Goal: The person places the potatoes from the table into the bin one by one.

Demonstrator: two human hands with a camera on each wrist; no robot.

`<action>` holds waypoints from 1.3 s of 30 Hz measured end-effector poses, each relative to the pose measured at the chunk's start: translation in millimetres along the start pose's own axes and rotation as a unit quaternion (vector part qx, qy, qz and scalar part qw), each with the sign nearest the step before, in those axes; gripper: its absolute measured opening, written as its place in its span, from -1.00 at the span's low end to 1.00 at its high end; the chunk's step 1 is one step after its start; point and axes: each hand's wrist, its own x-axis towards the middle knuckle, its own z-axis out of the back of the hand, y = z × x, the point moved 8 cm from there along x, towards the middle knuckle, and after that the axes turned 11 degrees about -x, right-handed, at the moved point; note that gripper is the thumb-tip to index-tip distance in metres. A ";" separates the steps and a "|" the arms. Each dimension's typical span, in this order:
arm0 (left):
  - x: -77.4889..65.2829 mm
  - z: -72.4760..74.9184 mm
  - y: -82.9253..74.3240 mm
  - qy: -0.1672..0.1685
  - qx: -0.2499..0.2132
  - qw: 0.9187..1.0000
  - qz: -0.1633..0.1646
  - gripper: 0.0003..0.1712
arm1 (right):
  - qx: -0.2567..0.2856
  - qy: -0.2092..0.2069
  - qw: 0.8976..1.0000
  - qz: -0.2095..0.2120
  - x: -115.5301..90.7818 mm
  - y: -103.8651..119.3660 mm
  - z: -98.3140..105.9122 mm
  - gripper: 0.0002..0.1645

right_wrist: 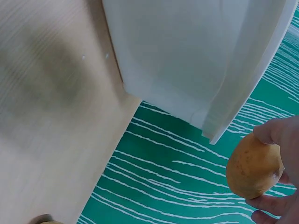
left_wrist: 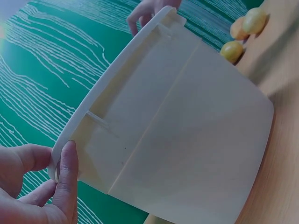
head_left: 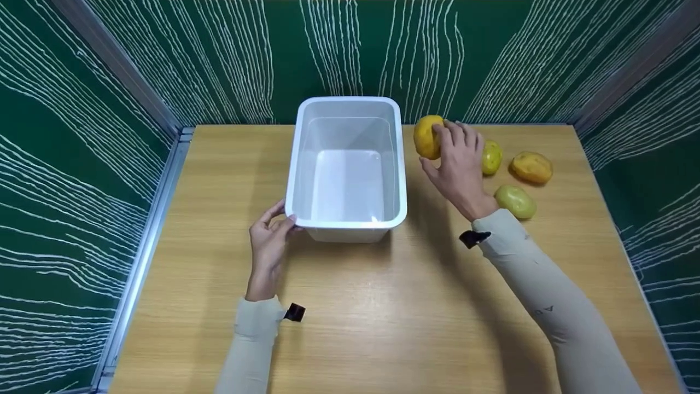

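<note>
A yellow-orange mango [head_left: 428,137] is gripped in my right hand [head_left: 459,158], held up just right of the white plastic bin's far right corner. The right wrist view shows the mango [right_wrist: 254,167] between thumb and fingers, apart from the bin wall. My left hand [head_left: 270,235] pinches the near left corner of the bin's rim [head_left: 350,223]. In the left wrist view the left hand [left_wrist: 42,186] has thumb and fingers on either side of that rim. The bin's inner floor [head_left: 348,186] is bare.
Right of the bin, a yellow-green fruit [head_left: 491,157], a yellow-orange mango [head_left: 531,167] and a pale green fruit [head_left: 515,201] lie on the wooden table [head_left: 350,317]. Green panels [head_left: 492,54] with white wavy lines stand around the back and sides.
</note>
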 end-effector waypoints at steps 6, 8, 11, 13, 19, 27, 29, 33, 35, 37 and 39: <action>0.3 -0.1 0.4 -0.006 -0.001 1.000 0.004 -0.46 | -0.001 -0.001 1.000 0.010 3.8 9.7 1.8 -0.21; 0.5 0.0 0.1 -0.008 0.000 1.000 0.004 -0.46 | -0.002 -0.002 1.000 0.015 5.2 12.9 2.3 -0.22; 0.7 0.2 -0.5 -0.011 0.002 1.000 0.005 -0.46 | -0.002 0.000 1.000 0.019 7.7 16.9 2.3 -0.23; 0.7 0.2 -0.8 -0.013 0.006 1.000 0.006 -0.46 | 0.001 0.003 1.000 0.022 9.2 19.7 2.5 -0.23; 0.1 -0.2 -1.7 -0.006 0.014 1.000 0.005 -0.45 | 0.004 0.001 0.999 0.035 14.5 28.1 3.3 -0.25; -0.3 -1.0 -2.2 0.001 0.017 1.000 -0.001 -0.44 | 0.003 0.005 0.999 0.050 19.7 42.5 1.5 -0.25; 0.4 -0.6 -1.3 -0.002 0.017 1.000 0.002 -0.44 | -0.002 0.012 0.999 0.053 20.8 46.1 0.4 -0.24; 1.4 0.0 0.2 -0.008 0.015 1.000 0.004 -0.45 | -0.010 0.021 0.998 0.061 23.5 53.7 -0.1 -0.24; 1.5 0.0 0.4 -0.010 0.014 1.000 0.005 -0.45 | -0.012 0.023 0.998 0.065 25.1 57.0 0.0 -0.25; 1.6 0.0 0.5 -0.011 0.012 1.000 0.005 -0.45 | -0.012 0.026 0.997 0.070 26.5 60.4 0.2 -0.26; 1.3 -0.3 0.3 -0.012 0.012 1.000 0.005 -0.45 | -0.009 0.031 0.997 0.072 28.1 62.8 -0.1 -0.26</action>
